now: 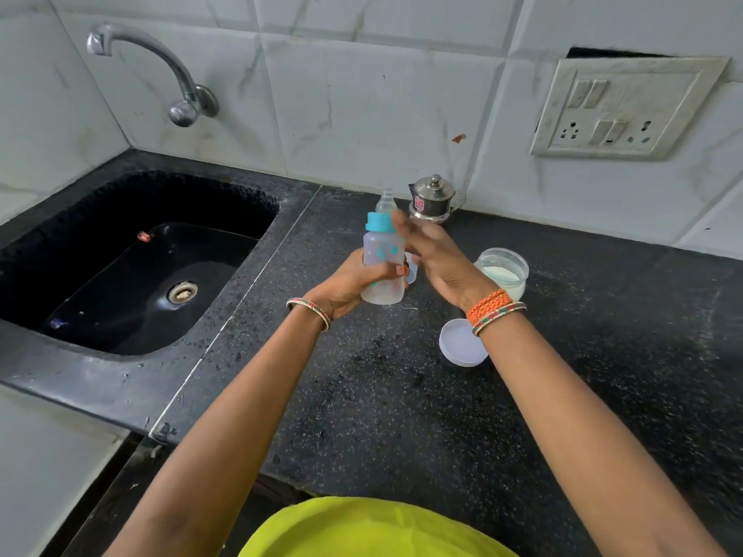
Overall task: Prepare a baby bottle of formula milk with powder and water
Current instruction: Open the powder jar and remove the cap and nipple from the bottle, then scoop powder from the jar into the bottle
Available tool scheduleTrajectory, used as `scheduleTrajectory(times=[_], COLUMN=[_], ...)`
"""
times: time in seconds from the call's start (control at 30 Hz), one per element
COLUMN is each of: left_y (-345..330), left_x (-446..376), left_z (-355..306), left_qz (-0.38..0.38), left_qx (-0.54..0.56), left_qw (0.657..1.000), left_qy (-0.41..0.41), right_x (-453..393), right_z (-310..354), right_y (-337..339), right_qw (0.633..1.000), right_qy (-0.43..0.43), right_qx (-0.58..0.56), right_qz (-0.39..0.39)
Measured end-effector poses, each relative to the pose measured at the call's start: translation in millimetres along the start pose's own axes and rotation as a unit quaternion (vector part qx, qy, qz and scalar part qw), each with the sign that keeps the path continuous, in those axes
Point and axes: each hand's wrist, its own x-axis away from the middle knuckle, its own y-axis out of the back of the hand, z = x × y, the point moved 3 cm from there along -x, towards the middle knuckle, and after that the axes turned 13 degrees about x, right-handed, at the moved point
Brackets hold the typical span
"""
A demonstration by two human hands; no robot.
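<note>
A baby bottle (383,267) with a turquoise collar (378,222) and a clear teat (386,199) is held upright above the black speckled counter (402,416), just to the right of the sink (132,267). The lower half of the bottle is gripped by the left hand (349,287): the fingers are curled round its body, and the thumb is seen pressed on the front. A pale, cloudy liquid is seen in the bottom part of the bottle. The right hand (438,259) is raised beside the bottle, with the fingers kept together and nearly straight; the fingertips (400,219) are close to the collar, but it cannot be told if they touch it, and nothing is clamped by this hand. Behind the right wrist a small clear jar (504,271) with white powder inside is placed on the counter, without cover. Its round white lid (460,343) is laid flat on the counter nearer to the person, partly hidden by the right forearm. A small steel pot (434,199) with a lid stands near the tiled wall (362,106), behind the bottle. A tap (161,70) is fixed on the wall above the sink, and a switch plate (619,110) is mounted on the wall at the right. Bangles are worn on both wrists.
</note>
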Motion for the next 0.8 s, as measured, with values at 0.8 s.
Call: scheduleTrajectory(times=[0.8], left_y=[55], left_x=[-2], left_z=[41], left_qz=[-0.175], left_qx=[-0.097], left_qw=[0.979], left_qy=[-0.042], right_x=[-1], right_z=[-79], right_y=[13], right_qw=[0.957], right_qy=[-0.174], right_qx=[0.131], right_qz=[-0.192])
